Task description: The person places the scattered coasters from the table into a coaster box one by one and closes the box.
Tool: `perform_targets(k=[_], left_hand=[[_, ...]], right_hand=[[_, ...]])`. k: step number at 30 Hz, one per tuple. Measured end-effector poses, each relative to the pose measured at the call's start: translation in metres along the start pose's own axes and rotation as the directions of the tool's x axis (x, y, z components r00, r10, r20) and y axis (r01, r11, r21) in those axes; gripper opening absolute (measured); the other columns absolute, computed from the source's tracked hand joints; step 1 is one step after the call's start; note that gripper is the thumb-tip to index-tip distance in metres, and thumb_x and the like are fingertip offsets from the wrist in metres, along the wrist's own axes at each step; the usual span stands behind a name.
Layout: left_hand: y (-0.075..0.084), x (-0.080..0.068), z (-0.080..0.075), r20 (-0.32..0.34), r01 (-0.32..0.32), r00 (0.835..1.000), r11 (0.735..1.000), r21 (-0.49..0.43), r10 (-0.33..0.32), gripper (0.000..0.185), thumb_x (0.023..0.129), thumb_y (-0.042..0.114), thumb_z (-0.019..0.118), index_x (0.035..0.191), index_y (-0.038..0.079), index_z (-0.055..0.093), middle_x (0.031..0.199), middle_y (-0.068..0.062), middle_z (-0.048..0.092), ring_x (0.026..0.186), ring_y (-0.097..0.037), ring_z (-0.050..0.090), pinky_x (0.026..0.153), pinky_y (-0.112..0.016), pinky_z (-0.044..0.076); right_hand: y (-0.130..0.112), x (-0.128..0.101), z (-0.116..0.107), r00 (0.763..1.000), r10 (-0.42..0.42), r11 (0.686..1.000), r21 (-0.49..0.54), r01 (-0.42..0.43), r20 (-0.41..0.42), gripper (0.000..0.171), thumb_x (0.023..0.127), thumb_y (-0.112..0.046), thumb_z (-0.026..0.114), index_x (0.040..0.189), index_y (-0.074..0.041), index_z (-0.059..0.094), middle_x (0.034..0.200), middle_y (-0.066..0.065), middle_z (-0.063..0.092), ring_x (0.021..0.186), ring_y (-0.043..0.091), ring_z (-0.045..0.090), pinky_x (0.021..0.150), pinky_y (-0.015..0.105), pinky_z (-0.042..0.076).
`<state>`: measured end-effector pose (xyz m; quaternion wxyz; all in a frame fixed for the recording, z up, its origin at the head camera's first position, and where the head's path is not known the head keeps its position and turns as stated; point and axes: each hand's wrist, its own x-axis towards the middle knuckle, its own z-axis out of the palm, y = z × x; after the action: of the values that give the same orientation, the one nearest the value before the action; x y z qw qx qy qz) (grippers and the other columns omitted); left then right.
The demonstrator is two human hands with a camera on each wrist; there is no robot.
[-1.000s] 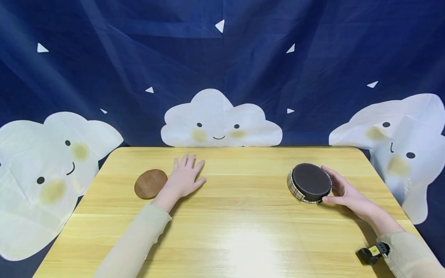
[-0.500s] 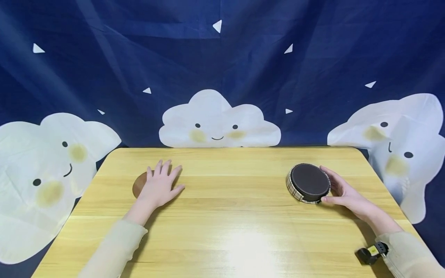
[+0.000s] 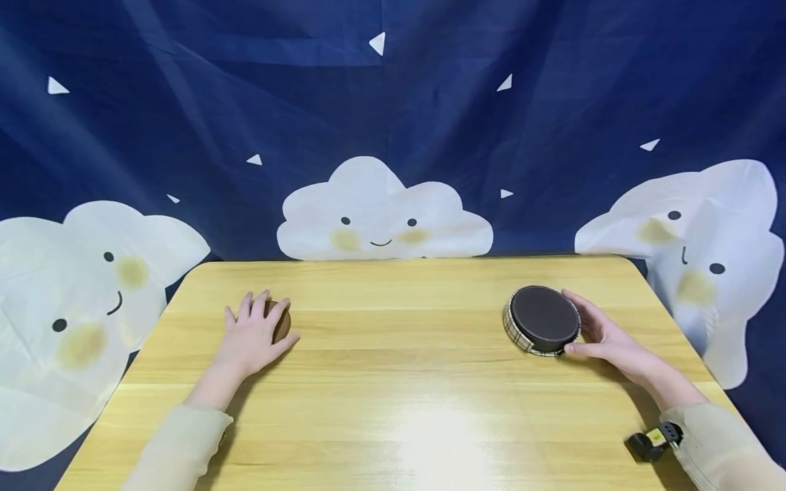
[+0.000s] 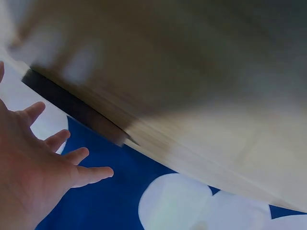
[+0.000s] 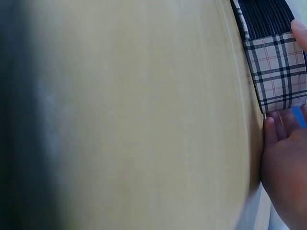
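Note:
A brown round disc [image 3: 282, 327], like a leather coaster, lies on the far left of the table, partly hidden under my left hand [image 3: 252, 337]. The left wrist view shows that hand's fingers [image 4: 88, 173] spread and straight, apart from the edge of the disc [image 4: 74, 108]. Over on the right stands a round plaid coaster holder [image 5: 278, 72] with a stack of dark coasters [image 3: 545, 314] in it. My right hand [image 3: 620, 348] grips the holder's right side, thumb in front and fingers behind.
The light wooden table [image 3: 393, 382] carries a bright glare near its front. Behind it hangs a dark blue cloth [image 3: 307, 102] printed with white clouds. A small black device [image 3: 653, 442] sits at the right sleeve.
My left hand has moved left from beside the brown disc to over it, fingers still spread. The right hand keeps its grip on the coaster holder. The view has shifted slightly.

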<state>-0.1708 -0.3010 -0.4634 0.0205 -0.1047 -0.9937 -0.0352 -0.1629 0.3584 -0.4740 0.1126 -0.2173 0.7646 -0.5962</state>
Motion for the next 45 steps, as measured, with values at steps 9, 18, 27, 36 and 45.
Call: perform_targets(k=[9,18,27,36,45], left_hand=[[-0.011,-0.007,0.001,0.037,-0.003,0.999,1.000,-0.005,0.003,0.077,0.099,0.060,0.063,0.161,0.020,0.042,0.158,-0.035,0.036,0.145,-0.067,0.033,0.103,-0.090,0.029],[-0.013,-0.007,0.001,0.064,-0.022,0.998,1.000,0.002,0.021,0.077,0.102,0.058,0.061,0.164,0.019,0.037,0.158,-0.036,0.036,0.138,-0.063,0.043,0.097,-0.080,0.044],[-0.013,-0.006,0.001,0.035,-0.046,0.998,0.999,0.020,0.045,0.073,0.102,0.055,0.063,0.162,0.018,0.042,0.152,-0.035,0.042,0.128,-0.063,0.051,0.099,-0.075,0.045],[-0.013,-0.005,0.002,0.016,-0.056,0.998,0.998,0.006,0.056,0.073,0.097,0.057,0.066,0.158,0.022,0.048,0.146,-0.030,0.046,0.124,-0.058,0.053,0.101,-0.072,0.044],[-0.001,-0.003,0.000,-0.008,-0.129,0.992,0.991,0.021,0.129,0.070,0.094,0.055,0.069,0.155,0.024,0.054,0.144,-0.025,0.051,0.123,-0.052,0.054,0.097,-0.067,0.047]], right_hand=[[-0.001,-0.001,0.000,1.000,-0.001,1.000,0.004,0.001,0.001,0.097,0.091,0.016,0.065,0.170,-0.005,0.012,0.157,-0.028,0.038,0.138,-0.019,0.042,0.106,0.003,0.034],[0.000,0.000,0.000,1.000,-0.006,1.000,0.016,0.006,0.003,0.097,0.092,0.017,0.064,0.170,-0.004,0.011,0.157,-0.027,0.038,0.138,-0.019,0.042,0.106,0.003,0.034],[0.000,0.000,0.000,1.000,-0.027,0.999,0.036,0.027,0.009,0.097,0.091,0.019,0.063,0.169,-0.002,0.011,0.158,-0.024,0.040,0.140,-0.018,0.042,0.107,0.003,0.033],[-0.002,0.000,0.000,1.000,-0.021,0.999,0.037,0.020,0.012,0.098,0.090,0.019,0.064,0.170,-0.004,0.012,0.158,-0.025,0.039,0.140,-0.018,0.041,0.107,0.003,0.033],[-0.002,0.000,0.000,1.000,-0.024,0.999,0.039,0.023,0.009,0.098,0.090,0.018,0.064,0.170,-0.005,0.012,0.158,-0.026,0.039,0.140,-0.018,0.041,0.107,0.003,0.033]])
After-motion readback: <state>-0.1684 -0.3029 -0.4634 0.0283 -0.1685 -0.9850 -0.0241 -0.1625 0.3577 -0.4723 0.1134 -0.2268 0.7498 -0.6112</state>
